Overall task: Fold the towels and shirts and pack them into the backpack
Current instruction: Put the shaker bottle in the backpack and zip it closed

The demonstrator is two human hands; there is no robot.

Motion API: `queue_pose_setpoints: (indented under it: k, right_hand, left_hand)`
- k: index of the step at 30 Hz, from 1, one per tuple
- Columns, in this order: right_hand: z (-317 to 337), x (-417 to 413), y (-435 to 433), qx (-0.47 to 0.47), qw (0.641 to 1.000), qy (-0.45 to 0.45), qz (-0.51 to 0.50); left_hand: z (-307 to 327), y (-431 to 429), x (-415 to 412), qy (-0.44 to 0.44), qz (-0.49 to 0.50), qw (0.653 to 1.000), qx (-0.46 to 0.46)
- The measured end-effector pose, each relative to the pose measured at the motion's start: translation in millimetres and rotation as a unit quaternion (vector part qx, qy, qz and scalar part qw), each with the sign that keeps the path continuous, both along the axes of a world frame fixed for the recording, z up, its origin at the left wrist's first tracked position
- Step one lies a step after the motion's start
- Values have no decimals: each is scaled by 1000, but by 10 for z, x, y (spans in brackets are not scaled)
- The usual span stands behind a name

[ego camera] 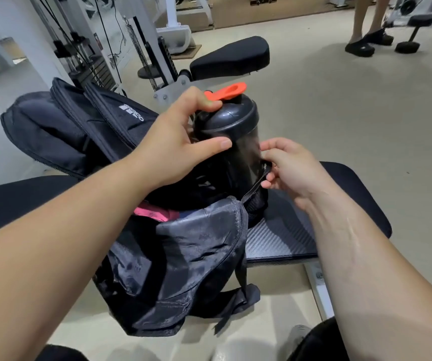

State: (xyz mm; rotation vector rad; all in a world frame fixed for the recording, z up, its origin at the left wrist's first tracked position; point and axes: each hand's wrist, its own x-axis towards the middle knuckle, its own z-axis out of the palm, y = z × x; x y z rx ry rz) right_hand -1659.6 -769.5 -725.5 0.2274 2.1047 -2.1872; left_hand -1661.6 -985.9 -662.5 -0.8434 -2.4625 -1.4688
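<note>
Black bottle point(238, 149) upright, lid point(226, 119) up, in backpack pocket point(258, 204)

Person, as seen from the head camera.
- Left hand point(183, 142): bare; thumbnail trimmed short and plain.
- Right hand point(293, 168): bare; nails likewise short where they showed.
- Left forearm point(79, 230): uncovered along all of its visible length, smooth.
- Right forearm point(366, 256): uncovered; a long pale streak point(353, 235) ran lengthwise along its upper side, with fine lines beside it.
- Black garment, left leg point(61, 355): only a dark rounded edge at the bottom of the frame.
- Black garment, right leg point(314, 342): matte, cut unclear.
</note>
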Motion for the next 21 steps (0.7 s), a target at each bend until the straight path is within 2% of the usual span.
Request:
queue_pose_setpoints:
  k: [7, 9, 11, 12, 15, 17, 21]
  right_hand:
    - [35, 218, 151, -35, 996, -58, 55]
    - [53, 294, 169, 13, 995, -52, 79]
    - [82, 341, 148, 104, 989, 19, 105]
    - [111, 345, 127, 116, 985, 70, 106]
    - [284, 306, 42, 66, 976, 189, 85]
    - [410, 249, 3, 75, 961, 253, 87]
    - [616, 162, 24, 149, 944, 279, 95]
  left_hand:
    - [83, 117, 13, -10, -52, 996, -74]
    - [60, 136, 0, -7, -52, 996, -69]
    - [-22, 147, 7, 7, -32, 998, -53]
    - [-76, 159, 24, 18, -22, 999, -46]
    - [-195, 207, 100, 41, -13, 998, -34]
    - [-189, 203, 152, 44, -15, 998, -36]
    - [-118, 57, 330, 17, -3, 994, -108]
